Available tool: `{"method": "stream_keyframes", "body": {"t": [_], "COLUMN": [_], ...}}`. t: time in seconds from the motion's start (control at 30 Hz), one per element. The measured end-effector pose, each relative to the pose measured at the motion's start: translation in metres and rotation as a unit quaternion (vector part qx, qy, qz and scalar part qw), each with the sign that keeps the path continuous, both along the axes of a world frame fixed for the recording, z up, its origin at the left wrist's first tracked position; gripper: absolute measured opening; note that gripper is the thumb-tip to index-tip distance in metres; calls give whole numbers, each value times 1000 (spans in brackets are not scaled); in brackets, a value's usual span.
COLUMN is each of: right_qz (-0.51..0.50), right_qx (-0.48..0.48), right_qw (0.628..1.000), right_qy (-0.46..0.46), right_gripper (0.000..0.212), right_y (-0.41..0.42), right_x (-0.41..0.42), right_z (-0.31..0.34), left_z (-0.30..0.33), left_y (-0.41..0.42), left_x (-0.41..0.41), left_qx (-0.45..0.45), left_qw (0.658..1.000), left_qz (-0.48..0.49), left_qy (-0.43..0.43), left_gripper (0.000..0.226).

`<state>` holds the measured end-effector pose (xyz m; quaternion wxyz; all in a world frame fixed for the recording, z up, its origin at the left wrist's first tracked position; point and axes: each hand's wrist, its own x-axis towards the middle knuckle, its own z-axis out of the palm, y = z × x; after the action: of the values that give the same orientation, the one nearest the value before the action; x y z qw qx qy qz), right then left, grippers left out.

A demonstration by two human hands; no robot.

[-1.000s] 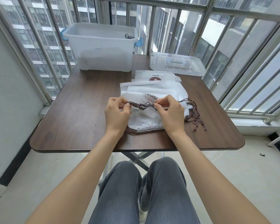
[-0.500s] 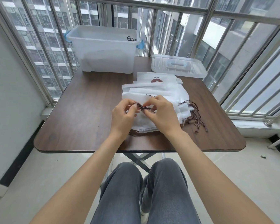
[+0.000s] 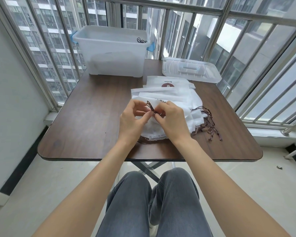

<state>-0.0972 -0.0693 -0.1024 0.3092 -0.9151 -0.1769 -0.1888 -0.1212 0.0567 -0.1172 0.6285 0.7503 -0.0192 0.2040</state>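
1. Head view, the only one: the two hands meet over the middle of the dark wooden counter [image 3: 92, 117], raised a little above a pile of white bags [image 3: 178, 100].
2. The left hand [image 3: 132, 120] has its thumb and forefinger clamped on a thin brown cord [image 3: 150, 106]. Its other fingers [image 3: 138, 104] are curled loosely above.
3. The right hand [image 3: 173, 120] pinches the same cord just beside the left, with the fingertips of the two hands almost touching.
4. A small looped bunch of the cord stands up at 12 o'clock from the pinch, in front of the white cloth.
5. The bags spread from under the hands toward 12 and 2 o'clock, and the farthest one shows a dark red round print.
6. Loose cord ends [image 3: 210, 124] trail out of the pile at 4 o'clock from the right hand and lie on the counter.
7. At 11 o'clock, on the far edge, stands an open clear storage box [image 3: 113, 53]. A black cord [image 3: 141, 41] lies at its right rim.
8. The box's lid [image 3: 190, 71] lies flat at 1 o'clock, near the box.
9. At 6 o'clock, grey-trousered knees [image 3: 154, 194] sit below the near edge.
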Motion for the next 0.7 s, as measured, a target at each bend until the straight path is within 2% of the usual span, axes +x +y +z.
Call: {"method": "stream_keyframes", "body": {"t": [0.33, 0.47, 0.7], "right_qz": [4, 2, 9], "right_qx": [22, 27, 38], "right_qw": [1000, 999, 999], "right_qy": [17, 17, 19], "right_gripper": [6, 4, 8], "right_y": [-2, -5, -7], "right_x": [-1, -3, -4], "right_z": [1, 1, 2], "left_z": [-1, -3, -3], "left_y": [1, 0, 1], "left_x": [0, 2, 4], "left_qx": [-20, -44, -6], "left_qw": [1000, 997, 995], "left_qz": [10, 68, 103], "left_qy": [-4, 6, 15], "left_gripper": [24, 21, 22]}}
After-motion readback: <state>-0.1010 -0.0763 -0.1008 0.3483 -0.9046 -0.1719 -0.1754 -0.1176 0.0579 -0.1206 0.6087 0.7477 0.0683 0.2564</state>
